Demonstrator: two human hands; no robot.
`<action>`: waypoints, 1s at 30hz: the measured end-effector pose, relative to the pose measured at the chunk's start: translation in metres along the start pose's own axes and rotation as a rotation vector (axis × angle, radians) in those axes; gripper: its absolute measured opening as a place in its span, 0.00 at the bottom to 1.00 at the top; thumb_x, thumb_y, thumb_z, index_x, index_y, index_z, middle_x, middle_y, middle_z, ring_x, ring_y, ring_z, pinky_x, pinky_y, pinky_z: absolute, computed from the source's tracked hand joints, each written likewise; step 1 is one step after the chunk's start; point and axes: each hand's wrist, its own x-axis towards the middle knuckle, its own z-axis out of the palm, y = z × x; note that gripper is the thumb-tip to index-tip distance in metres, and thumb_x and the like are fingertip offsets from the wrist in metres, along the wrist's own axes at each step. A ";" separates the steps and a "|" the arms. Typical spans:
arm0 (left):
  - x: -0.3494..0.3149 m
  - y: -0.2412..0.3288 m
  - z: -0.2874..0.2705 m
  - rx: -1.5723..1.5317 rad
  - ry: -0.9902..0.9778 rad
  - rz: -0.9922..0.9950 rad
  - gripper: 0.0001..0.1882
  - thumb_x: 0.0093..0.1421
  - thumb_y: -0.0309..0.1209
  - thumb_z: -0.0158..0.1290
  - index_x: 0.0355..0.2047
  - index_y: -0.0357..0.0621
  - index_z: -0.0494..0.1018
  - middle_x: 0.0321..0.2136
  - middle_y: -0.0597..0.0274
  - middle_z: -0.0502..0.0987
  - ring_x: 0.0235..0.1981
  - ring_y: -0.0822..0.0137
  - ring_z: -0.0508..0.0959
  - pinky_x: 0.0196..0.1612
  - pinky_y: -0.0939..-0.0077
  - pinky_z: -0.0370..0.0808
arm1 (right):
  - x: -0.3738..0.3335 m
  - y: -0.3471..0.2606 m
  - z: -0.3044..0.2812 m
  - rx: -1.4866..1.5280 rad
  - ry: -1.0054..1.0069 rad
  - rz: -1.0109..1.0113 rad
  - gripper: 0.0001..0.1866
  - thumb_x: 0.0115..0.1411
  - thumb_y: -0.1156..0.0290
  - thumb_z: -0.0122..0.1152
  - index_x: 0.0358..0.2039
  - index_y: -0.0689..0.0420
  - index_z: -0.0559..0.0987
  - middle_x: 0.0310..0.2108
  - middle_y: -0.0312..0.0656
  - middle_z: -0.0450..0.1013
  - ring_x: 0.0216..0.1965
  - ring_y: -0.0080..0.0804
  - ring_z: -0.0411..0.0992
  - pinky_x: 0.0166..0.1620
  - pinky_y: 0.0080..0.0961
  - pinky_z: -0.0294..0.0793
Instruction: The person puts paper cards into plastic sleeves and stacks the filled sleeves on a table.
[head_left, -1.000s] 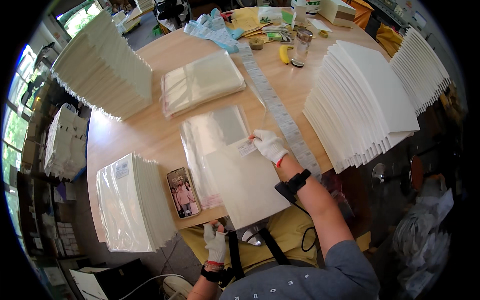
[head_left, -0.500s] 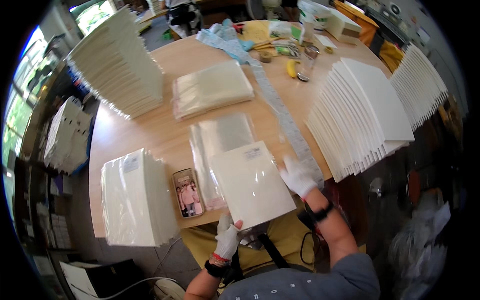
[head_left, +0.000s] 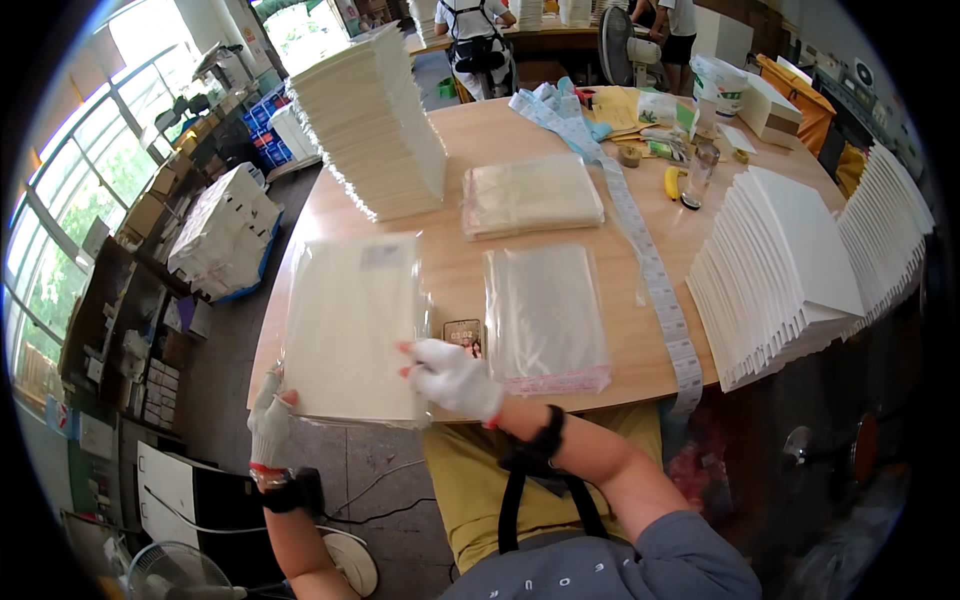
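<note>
A white flat packet [head_left: 350, 330] in a clear plastic bag, with a small label near its far edge, lies on top of the pile at the table's left. At its near left corner is my left hand [head_left: 268, 425], in a white glove with bare fingertips, its thumb and fingers apart along the edge. My right hand [head_left: 455, 382], gloved likewise, hovers by the near right edge, its thumb and forefinger apart and the other fingers bent. Partly behind that hand lies a phone [head_left: 464, 333]. Clear plastic bags [head_left: 548, 315] lie flat to its right.
Another bundle of clear bags [head_left: 533, 197] lies farther back. A tall white stack [head_left: 370, 130] stands at the far left, fanned white stacks [head_left: 775, 270] at the right. A label strip [head_left: 650, 255] crosses the table near a banana [head_left: 672, 182] and a glass [head_left: 700, 172]. People stand beyond.
The labelled packet has gone from the table's front middle to the left pile, with my left hand beside it. My right hand has swung left to the pile. The view has turned left.
</note>
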 end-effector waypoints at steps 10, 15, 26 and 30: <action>0.042 0.000 0.037 1.184 -0.005 0.510 0.31 0.51 0.32 0.50 0.58 0.44 0.61 0.63 0.55 0.55 0.65 0.50 0.51 0.65 0.49 0.43 | 0.036 0.021 0.022 -0.557 -0.150 -0.009 0.16 0.58 0.63 0.50 0.36 0.64 0.77 0.33 0.53 0.75 0.36 0.46 0.74 0.40 0.33 0.72; 0.043 -0.021 0.040 1.153 -0.164 0.456 0.27 0.57 0.31 0.47 0.59 0.44 0.61 0.62 0.55 0.57 0.65 0.51 0.51 0.66 0.54 0.42 | -0.013 0.016 -0.025 -0.402 0.013 -0.189 0.09 0.57 0.72 0.52 0.37 0.62 0.75 0.29 0.42 0.74 0.29 0.29 0.73 0.33 0.25 0.72; 0.037 -0.007 0.038 1.079 0.038 0.915 0.27 0.59 0.30 0.43 0.59 0.35 0.58 0.61 0.49 0.57 0.64 0.48 0.54 0.65 0.50 0.44 | -0.261 -0.191 -0.266 -1.523 1.105 -0.179 0.07 0.51 0.77 0.59 0.32 0.63 0.76 0.25 0.44 0.72 0.25 0.34 0.71 0.30 0.27 0.71; 0.005 0.062 0.090 0.806 0.014 1.192 0.14 0.60 0.28 0.49 0.45 0.35 0.69 0.40 0.51 0.75 0.42 0.48 0.76 0.47 0.59 0.75 | -0.241 -0.233 -0.292 -1.708 0.643 -0.058 0.17 0.49 0.71 0.62 0.40 0.62 0.74 0.36 0.49 0.71 0.39 0.44 0.70 0.43 0.32 0.70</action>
